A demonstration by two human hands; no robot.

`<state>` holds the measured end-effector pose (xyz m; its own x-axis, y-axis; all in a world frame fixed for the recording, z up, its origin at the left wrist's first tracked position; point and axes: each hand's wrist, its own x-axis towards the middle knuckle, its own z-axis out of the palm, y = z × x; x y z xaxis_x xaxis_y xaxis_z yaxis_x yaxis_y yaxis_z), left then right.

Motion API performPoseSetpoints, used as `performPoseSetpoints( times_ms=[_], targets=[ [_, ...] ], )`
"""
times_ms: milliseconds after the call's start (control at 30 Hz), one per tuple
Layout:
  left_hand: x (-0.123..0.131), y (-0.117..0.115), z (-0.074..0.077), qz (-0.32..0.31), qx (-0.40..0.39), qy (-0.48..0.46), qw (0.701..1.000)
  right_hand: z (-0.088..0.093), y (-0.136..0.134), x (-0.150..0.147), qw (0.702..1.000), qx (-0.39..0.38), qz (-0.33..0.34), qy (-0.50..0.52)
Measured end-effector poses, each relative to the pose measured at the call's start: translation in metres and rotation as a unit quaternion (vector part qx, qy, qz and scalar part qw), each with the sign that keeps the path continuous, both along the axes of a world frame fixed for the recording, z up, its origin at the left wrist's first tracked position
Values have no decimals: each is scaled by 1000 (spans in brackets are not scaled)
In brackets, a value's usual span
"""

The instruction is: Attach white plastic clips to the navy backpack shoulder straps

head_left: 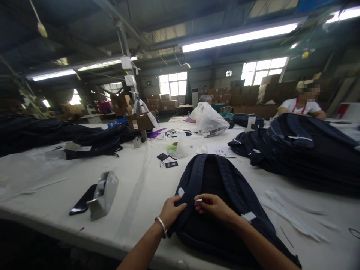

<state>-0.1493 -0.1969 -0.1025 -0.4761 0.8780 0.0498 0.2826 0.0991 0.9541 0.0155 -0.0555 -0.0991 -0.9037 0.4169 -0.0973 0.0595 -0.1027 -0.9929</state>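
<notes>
A navy backpack point(209, 180) lies on the white table in front of me, its two shoulder straps facing up. My left hand point(171, 210), with a silver bangle at the wrist, is closed on the left shoulder strap point(186, 210). Just beyond its fingertips a white rounded piece point(181, 192) sits on the strap. Over the back panel, my right hand point(212, 207) pinches a small white piece point(198, 200) that looks like a sticker or bit of tape. Near my right forearm, a white jagged-edged piece point(249, 216) shows on the right strap.
Left of the backpack stand a grey tape dispenser point(105, 195) and a dark phone point(83, 200). Black tags point(171, 164) and a tape roll point(174, 145) lie beyond. Stacked backpacks point(298, 150) and white strips point(292, 215) are on the right. A person point(302, 103) sits behind the stack.
</notes>
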Motion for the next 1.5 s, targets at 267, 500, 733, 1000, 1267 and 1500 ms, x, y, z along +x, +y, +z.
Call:
performPoseSetpoints(
  times_ms=[267, 500, 733, 1000, 1267, 1500],
  targets=[
    [3, 1, -11, 94, 6, 117, 989, -5, -8, -43, 934, 348, -75, 28],
    [-1, 8, -17, 168, 49, 44, 984, -23, -7, -63, 960, 258, -108, -14],
    [5, 9, -17, 200, 85, 14, 976, -16, -7, -63, 970, 220, -103, -24],
    [12, 6, -16, 184, 72, 133, 971, -24, -2, -67, 982, 172, -84, -9],
    [11, 7, -3, 186, 65, 151, 969, -24, -4, -68, 976, 196, -91, 2],
    [-4, 16, -8, 124, 69, 22, 990, -26, -7, -65, 945, 295, -144, 10]
  ],
)
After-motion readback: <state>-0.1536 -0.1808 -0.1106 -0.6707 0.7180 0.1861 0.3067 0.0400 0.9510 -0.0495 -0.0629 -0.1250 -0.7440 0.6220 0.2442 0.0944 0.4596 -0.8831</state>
